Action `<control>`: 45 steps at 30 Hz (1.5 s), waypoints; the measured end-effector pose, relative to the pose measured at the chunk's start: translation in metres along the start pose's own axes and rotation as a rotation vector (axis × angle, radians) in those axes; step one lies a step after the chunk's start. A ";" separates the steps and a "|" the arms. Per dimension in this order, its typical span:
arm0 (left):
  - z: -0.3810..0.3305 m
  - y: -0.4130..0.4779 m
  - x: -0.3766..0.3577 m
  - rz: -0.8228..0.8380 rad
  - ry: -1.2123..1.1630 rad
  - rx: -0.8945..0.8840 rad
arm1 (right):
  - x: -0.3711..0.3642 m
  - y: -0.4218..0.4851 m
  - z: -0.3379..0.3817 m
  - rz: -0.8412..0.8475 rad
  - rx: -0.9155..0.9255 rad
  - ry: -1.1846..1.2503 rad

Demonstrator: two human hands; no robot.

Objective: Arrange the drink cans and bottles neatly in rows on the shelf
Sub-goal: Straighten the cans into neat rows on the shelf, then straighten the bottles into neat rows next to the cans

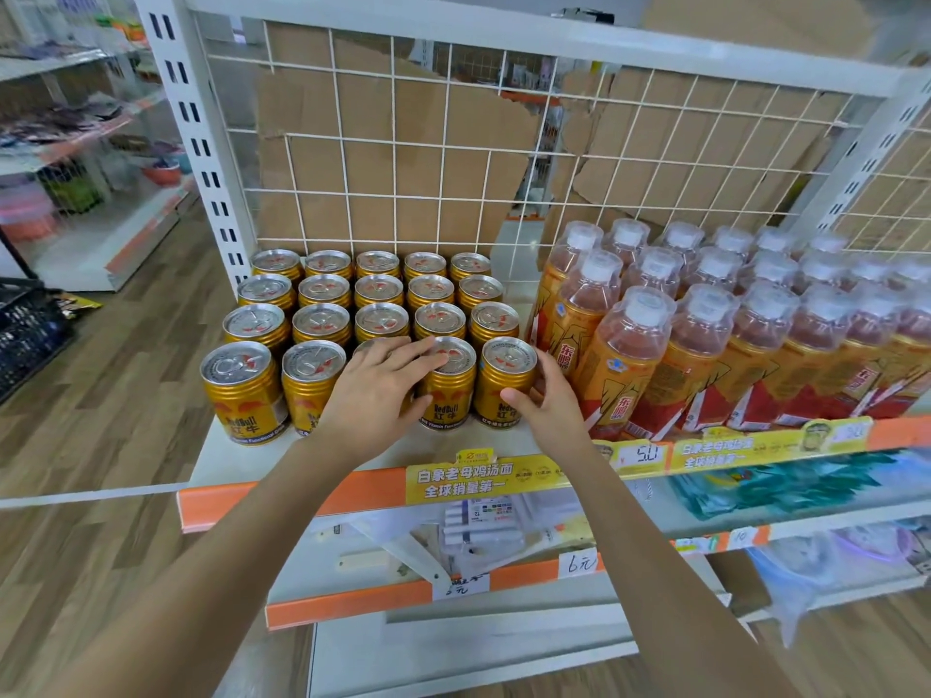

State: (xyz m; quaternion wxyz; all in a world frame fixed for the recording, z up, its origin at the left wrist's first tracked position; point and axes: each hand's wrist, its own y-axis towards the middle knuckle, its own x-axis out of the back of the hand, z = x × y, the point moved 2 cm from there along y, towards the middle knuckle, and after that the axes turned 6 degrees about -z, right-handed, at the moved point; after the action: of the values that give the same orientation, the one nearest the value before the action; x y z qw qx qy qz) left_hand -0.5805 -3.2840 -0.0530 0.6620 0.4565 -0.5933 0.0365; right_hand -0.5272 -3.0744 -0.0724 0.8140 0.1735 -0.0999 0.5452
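Altogether twenty cans (379,290) stand in four rows; right hand (546,401) grips one

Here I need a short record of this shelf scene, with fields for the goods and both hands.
cans: gold cans, four rows of five, left on the shelf
bottles: orange bottles, rows on the right
left hand: left hand lies flat on front-row can tops
right hand: right hand grips the front right can
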 end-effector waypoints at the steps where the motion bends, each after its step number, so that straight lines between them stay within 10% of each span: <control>1: 0.000 0.000 0.000 0.005 0.003 0.002 | 0.000 0.000 0.000 -0.007 0.003 -0.008; 45: -0.163 -0.005 0.031 -0.054 -0.039 0.264 | 0.301 -0.124 -0.023 -0.282 0.393 -0.728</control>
State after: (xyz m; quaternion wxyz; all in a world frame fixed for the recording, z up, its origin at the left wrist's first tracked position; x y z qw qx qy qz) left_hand -0.4464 -3.1963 -0.0109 0.5853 0.5559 -0.5838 0.0875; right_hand -0.2970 -2.8519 -0.0090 0.7438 0.5179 -0.2498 0.3408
